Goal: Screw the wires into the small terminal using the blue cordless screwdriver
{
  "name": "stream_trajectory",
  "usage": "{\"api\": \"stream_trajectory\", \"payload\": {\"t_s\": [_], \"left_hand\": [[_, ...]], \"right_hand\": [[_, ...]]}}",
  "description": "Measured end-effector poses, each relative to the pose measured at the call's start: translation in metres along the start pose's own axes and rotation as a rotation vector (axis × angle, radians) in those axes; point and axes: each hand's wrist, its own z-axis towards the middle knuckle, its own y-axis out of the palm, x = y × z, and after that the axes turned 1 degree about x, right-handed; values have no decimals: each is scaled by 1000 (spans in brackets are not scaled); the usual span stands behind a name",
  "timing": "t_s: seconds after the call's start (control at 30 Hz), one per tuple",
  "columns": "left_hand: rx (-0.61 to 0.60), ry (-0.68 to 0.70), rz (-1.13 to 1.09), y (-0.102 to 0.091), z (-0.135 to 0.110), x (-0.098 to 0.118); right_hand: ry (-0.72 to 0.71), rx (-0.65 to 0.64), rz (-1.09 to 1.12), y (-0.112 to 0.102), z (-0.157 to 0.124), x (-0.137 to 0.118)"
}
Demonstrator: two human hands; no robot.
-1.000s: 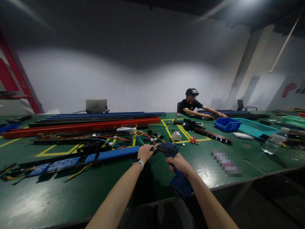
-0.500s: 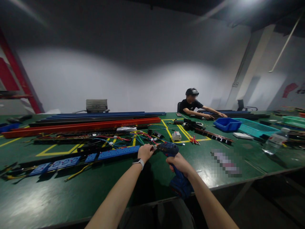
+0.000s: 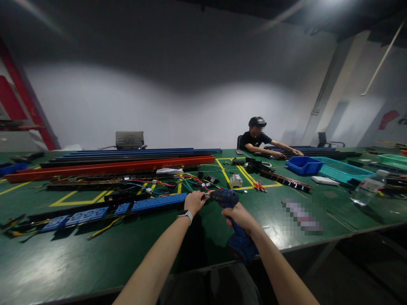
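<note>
My right hand (image 3: 241,218) is wrapped around the handle of a blue cordless drill (image 3: 225,197), whose nose points left. Right at the drill's tip, my left hand (image 3: 195,203), with a watch on its wrist, has its fingers pinched together. What lies between those fingers is too small and hidden to make out. Just left of that hand runs a long black power strip with blue sockets (image 3: 159,203), its right end covered by the hand. A yellow wire (image 3: 106,227) sticks out along its front side.
Loose coloured wires (image 3: 187,182) and a white breaker-like block (image 3: 235,181) lie beyond my hands. Orange rails (image 3: 111,166) stretch across the back left. A blue bin (image 3: 304,164), a teal basket (image 3: 343,168) and a bottle (image 3: 369,190) stand right. A co-worker (image 3: 257,140) sits opposite, arms reaching right.
The view has shifted very slightly. Both hands and the drill stay in the same place, with no visible change in grip.
</note>
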Motion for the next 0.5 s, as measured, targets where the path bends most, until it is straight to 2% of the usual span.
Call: {"api": "stream_trajectory", "payload": {"t_s": [0.5], "left_hand": [[-19, -14, -15, -2, 0, 1]], "right_hand": [[5, 10, 5, 0, 0, 2]]}}
